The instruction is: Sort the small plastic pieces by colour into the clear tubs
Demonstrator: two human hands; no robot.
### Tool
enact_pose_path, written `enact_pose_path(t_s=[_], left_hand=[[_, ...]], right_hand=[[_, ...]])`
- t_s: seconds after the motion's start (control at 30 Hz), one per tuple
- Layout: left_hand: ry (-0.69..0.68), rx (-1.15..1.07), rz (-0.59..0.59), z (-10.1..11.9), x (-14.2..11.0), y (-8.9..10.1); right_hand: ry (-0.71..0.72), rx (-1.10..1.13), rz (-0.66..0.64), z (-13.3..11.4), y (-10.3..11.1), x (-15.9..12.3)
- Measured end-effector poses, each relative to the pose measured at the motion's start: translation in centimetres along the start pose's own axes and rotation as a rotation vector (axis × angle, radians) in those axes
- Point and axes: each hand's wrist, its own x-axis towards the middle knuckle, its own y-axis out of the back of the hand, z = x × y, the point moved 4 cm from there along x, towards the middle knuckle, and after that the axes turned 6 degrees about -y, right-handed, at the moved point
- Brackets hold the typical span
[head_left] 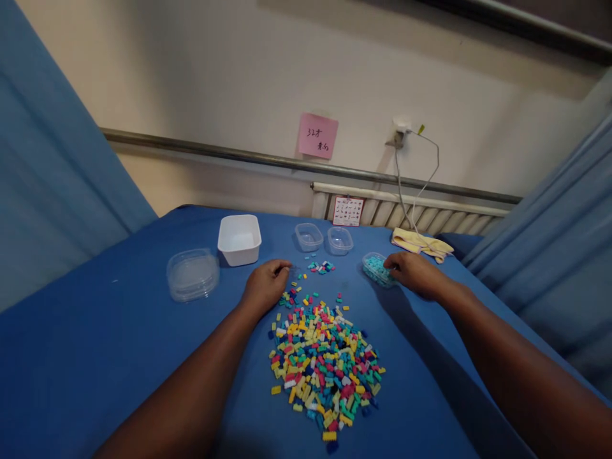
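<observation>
My right hand (415,273) is at the right rim of a small clear plastic tub (372,273), its fingers bent over the edge. Turquoise toy bricks (375,266) fill this tub. My left hand (268,285) rests on the blue cloth with fingers curled and thumb against the index finger; whatever is between them is too small to make out. Just right of it lie a few loose bricks and a small cluster of mixed bricks (322,268). Nearer to me spreads a large pile of multicoloured bricks (325,363).
A white plastic bin (240,259) and stacked clear lids or tubs (192,275) stand at left. Two clear tubs (308,246) sit at the back, by a picture card (347,211) against the radiator (377,205). A yellow cloth (421,245) lies at back right under a white cable (437,159).
</observation>
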Motion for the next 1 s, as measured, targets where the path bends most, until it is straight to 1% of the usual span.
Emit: enact_pose_path(t_s=[0.07, 0.17, 0.3, 0.37, 0.47, 0.53, 0.63, 0.7, 0.73, 0.8, 0.9, 1.0], left_hand=[[-0.012, -0.018, -0.003, 0.0, 0.0, 0.0], [-0.023, -0.031, 0.001, -0.1, 0.0, 0.0], [-0.012, -0.028, 0.009, -0.4, -0.1, -0.1], [-0.016, -0.025, 0.005, -0.3, -0.2, -0.2], [-0.028, -0.016, 0.001, -0.2, -0.2, -0.3], [-0.028, -0.015, 0.011, -0.1, -0.2, -0.4], [-0.024, -0.023, 0.019, -0.1, -0.4, -0.4], [-0.033, -0.033, 0.013, 0.0, -0.5, -0.4], [-0.037, -0.038, 0.010, 0.0, -0.6, -0.4], [-0.040, -0.047, 0.013, -0.1, -0.6, -0.4], [-0.042, -0.056, 0.022, -0.3, -0.8, -0.5], [-0.040, -0.063, 0.016, -0.3, -0.9, -0.7]], right_hand=[[0.011, 0.008, 0.020, 0.3, -0.2, 0.3], [0.052, -0.004, 0.042, 0.1, -0.8, 0.8], [0.097, -0.053, -0.019, 0.2, -1.5, 0.5], [0.117, -0.106, -0.023, 0.4, -1.4, -0.1], [0.154, -0.153, 0.025, -0.2, -0.7, -0.6], [0.180, -0.109, 0.055, -1.7, -0.3, -0.5], [0.246, 0.014, 0.031, -5.3, -0.9, 0.9], [0.266, 0.089, -0.007, -8.0, -1.9, 2.4], [0.255, 0.115, -0.023, -9.1, -2.6, 3.3], [0.238, 0.134, -0.028, -10.9, -4.1, 5.1], [0.227, 0.149, -0.036, -12.3, -6.3, 7.2], [0.213, 0.169, -0.039, -12.3, -7.7, 8.0]])
